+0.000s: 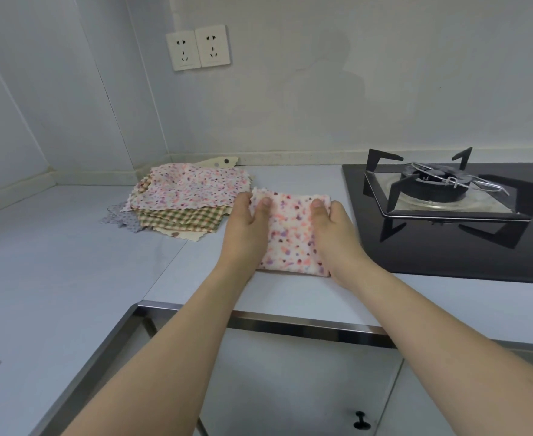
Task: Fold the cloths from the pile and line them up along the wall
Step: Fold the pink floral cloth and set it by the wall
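Cloth, folded and floral [291, 234], sits between my two hands on the pale countertop [70, 262], just left of the black gas hob [447, 215]. My left hand [246, 225] grips its left edge, thumb on top and fingers wrapped past the far corner; my right hand [334, 228] pinches the right edge the same way. Its long axis runs away from me toward the wall [290, 89]. White fabric, speckled pink, orange and purple. The pile of unfolded cloths [183, 199] lies just beside it, to the left.
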{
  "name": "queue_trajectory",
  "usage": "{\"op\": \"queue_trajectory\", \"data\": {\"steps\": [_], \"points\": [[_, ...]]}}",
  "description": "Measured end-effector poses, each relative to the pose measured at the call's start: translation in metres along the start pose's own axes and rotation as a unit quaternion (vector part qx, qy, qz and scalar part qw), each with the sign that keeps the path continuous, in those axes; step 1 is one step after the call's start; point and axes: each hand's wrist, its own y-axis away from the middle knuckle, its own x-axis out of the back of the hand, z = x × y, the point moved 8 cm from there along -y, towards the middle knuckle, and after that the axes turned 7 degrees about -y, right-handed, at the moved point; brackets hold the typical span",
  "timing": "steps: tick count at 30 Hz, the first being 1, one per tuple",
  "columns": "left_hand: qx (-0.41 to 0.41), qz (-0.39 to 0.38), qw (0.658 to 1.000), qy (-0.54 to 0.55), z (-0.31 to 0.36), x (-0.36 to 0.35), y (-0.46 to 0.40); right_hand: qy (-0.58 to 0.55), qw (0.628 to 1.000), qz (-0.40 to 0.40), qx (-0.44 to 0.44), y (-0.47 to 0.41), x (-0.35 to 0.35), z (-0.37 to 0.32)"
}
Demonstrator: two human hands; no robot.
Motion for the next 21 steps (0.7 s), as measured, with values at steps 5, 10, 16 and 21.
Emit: {"op": "queue_trajectory", "data": {"steps": [5,10,16,21], "points": [[-0.014,0.043,0.996,-0.076,-0.001,0.005,-0.002,0.027,0.999,0.03,0.034,0.003,0.0,-0.01],[0.003,0.037,0.996,-0.083,-0.002,0.005,-0.002,0.031,0.998,0.037,0.033,-0.002,-0.001,-0.009],[-0.013,0.045,0.994,-0.102,-0.007,0.004,-0.01,0.023,0.999,0.029,0.009,-0.008,-0.002,0.0],[0.035,0.016,0.991,-0.131,-0.005,0.0,-0.017,0.006,0.997,0.051,-0.058,-0.013,0.005,0.0]]}}
